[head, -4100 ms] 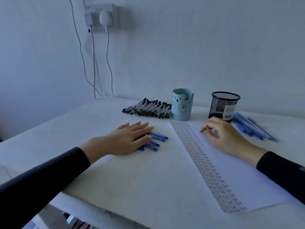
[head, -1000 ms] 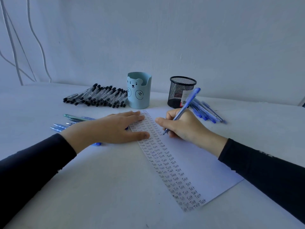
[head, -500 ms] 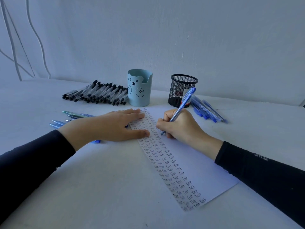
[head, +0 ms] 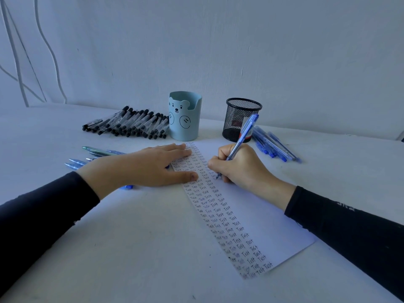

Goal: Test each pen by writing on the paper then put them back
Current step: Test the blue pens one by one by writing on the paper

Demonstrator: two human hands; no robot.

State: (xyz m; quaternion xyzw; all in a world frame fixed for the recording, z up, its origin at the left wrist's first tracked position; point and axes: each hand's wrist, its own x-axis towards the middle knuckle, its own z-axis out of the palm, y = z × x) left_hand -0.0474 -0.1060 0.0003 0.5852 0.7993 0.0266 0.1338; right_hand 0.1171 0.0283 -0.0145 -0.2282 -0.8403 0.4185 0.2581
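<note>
I see the right hand [head: 242,166] grasping a blue pen [head: 241,137], tip on the paper [head: 258,217] — the left hand [head: 144,166] lies flat, fingers released.

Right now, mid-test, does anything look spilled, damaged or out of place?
Nothing spilled or damaged. The paper lies askew on the table, and black pens and blue pens lie loose beside the bear cup and mesh cup, not in them.

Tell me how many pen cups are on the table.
2. The blue bear cup stands beside the black-capped pens; the black mesh cup stands to its right, partly behind the held pen.
</note>
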